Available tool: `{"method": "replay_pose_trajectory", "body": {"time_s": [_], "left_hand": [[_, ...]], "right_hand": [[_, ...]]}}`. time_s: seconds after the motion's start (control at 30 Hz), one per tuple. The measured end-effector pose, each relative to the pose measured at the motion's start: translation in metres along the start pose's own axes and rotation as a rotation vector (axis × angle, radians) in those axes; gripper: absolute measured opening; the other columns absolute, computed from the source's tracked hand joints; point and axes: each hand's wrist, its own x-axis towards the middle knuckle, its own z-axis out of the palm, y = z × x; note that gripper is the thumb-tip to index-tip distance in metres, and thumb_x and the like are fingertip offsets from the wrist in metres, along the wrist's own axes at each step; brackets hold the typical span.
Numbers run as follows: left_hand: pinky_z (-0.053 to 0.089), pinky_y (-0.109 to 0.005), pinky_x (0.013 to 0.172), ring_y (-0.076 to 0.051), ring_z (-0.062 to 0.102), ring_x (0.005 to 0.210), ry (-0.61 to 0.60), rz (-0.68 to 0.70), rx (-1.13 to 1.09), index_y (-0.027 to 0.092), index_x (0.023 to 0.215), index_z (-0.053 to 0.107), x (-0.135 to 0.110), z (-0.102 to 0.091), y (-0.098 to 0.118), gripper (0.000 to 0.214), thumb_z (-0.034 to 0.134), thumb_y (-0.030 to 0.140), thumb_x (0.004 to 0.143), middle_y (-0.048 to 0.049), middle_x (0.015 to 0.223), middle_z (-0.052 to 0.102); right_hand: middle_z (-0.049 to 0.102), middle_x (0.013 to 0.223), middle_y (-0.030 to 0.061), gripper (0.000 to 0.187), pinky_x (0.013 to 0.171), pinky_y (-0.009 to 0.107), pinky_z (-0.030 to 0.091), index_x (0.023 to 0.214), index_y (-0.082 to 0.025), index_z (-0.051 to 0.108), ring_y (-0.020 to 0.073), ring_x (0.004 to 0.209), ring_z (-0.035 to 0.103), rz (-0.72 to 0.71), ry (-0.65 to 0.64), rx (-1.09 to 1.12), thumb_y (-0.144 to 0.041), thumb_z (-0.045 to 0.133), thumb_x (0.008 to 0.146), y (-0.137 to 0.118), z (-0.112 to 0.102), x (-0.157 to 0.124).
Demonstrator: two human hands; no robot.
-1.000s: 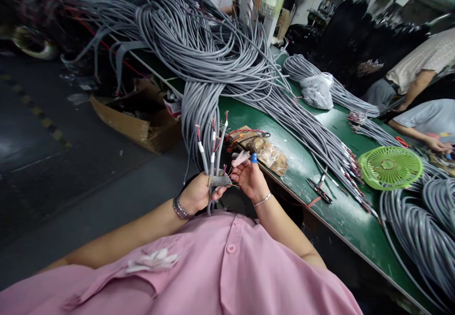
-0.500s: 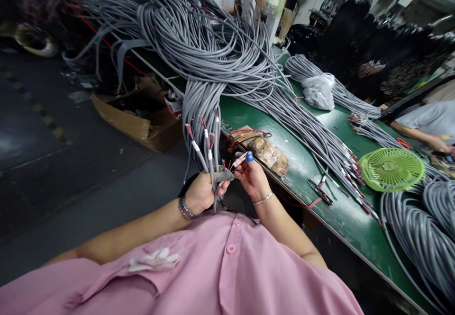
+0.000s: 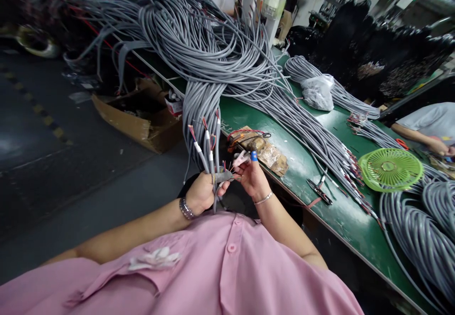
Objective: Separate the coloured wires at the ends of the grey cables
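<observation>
My left hand (image 3: 201, 193) is closed round a handful of grey cables (image 3: 208, 151) whose stripped ends stand up above the fist, showing thin red and other coloured wires. My right hand (image 3: 250, 177) sits right beside it, fingers pinched on the fine wires at one cable end near my left thumb. One right fingertip wears a blue cover (image 3: 253, 156) and another a pale one. Both hands hover in front of my pink shirt, just off the near edge of the green table (image 3: 320, 211).
A huge heap of grey cable (image 3: 199, 45) covers the table's far end and hangs over its edge. On the table lie a brown taped block (image 3: 265, 151), black cutters (image 3: 319, 191), a plastic bag (image 3: 317, 91) and a green basket (image 3: 391, 169). A cardboard box (image 3: 138, 116) is on the floor. Another person's arm (image 3: 423, 132) works at right.
The cable ends in my left hand have tilted slightly leftward and the hands shifted a little. The person in the patterned top at far right has left the view.
</observation>
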Motion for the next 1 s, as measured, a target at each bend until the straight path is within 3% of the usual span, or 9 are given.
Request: {"method": "replay_pose_trajectory", "body": {"time_s": [0.1,0.27,0.6,0.8,1.0], "left_hand": [[0.029,-0.018,0.033,-0.007,0.044,0.035,0.013,0.029,0.006,0.013,0.068,0.061,-0.005,-0.002,-0.002,0.019,0.073,0.025,0.06,-0.0002,0.046,0.056],[0.03,-0.018,0.036,-0.007,0.044,0.037,0.049,0.094,-0.015,0.012,0.07,0.062,-0.013,-0.004,-0.003,0.022,0.074,0.029,0.062,0.0001,0.048,0.057],[0.03,-0.018,0.036,-0.007,0.045,0.039,0.091,0.086,-0.086,0.013,0.07,0.06,-0.005,0.003,-0.002,0.022,0.075,0.026,0.062,-0.0002,0.05,0.057],[0.032,-0.017,0.037,-0.008,0.049,0.044,0.088,0.099,-0.116,0.013,0.072,0.059,-0.003,0.004,-0.004,0.021,0.076,0.021,0.061,-0.0002,0.055,0.059],[0.031,-0.017,0.036,-0.007,0.046,0.039,0.066,0.101,-0.086,0.013,0.072,0.06,0.001,0.003,-0.008,0.023,0.076,0.026,0.064,0.0004,0.052,0.058]], "right_hand": [[0.066,0.076,0.0024,0.059,0.051,0.023,0.049,0.087,-0.017,0.063,0.0107,0.057,0.057,0.06,-0.015,-0.03,-0.074,0.047,0.081,-0.002,-0.002,0.001],[0.063,0.071,-0.0003,0.039,0.051,0.02,0.05,0.085,-0.017,0.062,0.0087,0.056,0.054,-0.069,0.006,-0.085,-0.055,0.069,0.077,-0.001,-0.001,0.0],[0.062,0.074,-0.0011,0.034,0.055,0.02,0.049,0.088,-0.019,0.065,0.008,0.058,0.051,-0.099,-0.027,-0.025,-0.051,0.069,0.079,0.002,0.002,-0.003],[0.061,0.067,0.0001,0.039,0.055,0.021,0.045,0.081,-0.017,0.066,0.0094,0.058,0.05,-0.342,0.095,-0.184,-0.056,0.062,0.081,0.011,-0.004,0.0],[0.065,0.08,0.0006,0.036,0.059,0.021,0.047,0.087,-0.019,0.065,0.009,0.062,0.054,-0.123,-0.029,0.031,-0.054,0.066,0.08,0.01,-0.001,0.008]]}}
